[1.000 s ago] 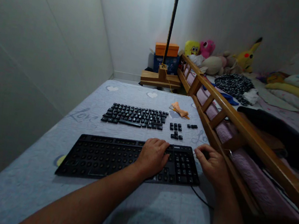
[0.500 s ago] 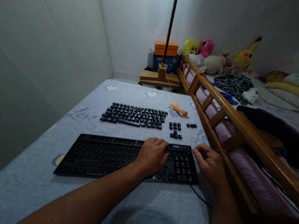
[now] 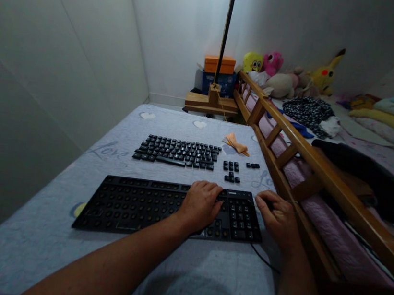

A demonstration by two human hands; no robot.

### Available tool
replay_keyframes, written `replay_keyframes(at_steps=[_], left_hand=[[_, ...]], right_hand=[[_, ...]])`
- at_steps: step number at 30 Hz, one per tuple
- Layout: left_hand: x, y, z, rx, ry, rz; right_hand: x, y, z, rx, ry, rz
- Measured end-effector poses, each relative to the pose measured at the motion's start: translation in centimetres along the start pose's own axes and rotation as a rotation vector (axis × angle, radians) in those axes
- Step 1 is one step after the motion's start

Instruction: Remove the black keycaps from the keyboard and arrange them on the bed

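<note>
Left grip (image 3: 200, 205) on part-keyless keyboard (image 3: 131, 205)

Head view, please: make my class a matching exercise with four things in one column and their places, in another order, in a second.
Things
1. Left hand
2. Large block of loose keycaps
3. Orange box
4. Right hand

Places
A. Just off the right end of the keyboard
B. On top of the blue box
C. Resting on the keyboard
D. Laid out in rows on the bedding, beyond the keyboard

Right pairs: 1-C; 2-D; 3-B; 4-A
</note>
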State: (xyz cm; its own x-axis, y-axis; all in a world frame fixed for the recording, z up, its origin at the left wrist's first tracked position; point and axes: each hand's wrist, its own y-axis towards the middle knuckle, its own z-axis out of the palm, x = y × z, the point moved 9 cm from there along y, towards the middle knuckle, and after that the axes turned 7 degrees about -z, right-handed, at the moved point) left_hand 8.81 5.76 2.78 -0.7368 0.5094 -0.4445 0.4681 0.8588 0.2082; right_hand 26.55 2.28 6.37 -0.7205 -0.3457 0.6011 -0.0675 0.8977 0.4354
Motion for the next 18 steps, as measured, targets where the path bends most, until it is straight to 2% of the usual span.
replay_keyframes(at_steps=[9, 18], left_hand=[[-0.1, 0.0, 0.0, -0.002, 0.000, 0.005], [-0.1, 0.0, -0.1, 0.003, -0.001, -0.001]], right_hand=[[0.1, 0.0, -0.3, -0.053, -0.070, 0.004], [-0.6, -0.5, 1.0, 0.043, -0.084, 0.079]])
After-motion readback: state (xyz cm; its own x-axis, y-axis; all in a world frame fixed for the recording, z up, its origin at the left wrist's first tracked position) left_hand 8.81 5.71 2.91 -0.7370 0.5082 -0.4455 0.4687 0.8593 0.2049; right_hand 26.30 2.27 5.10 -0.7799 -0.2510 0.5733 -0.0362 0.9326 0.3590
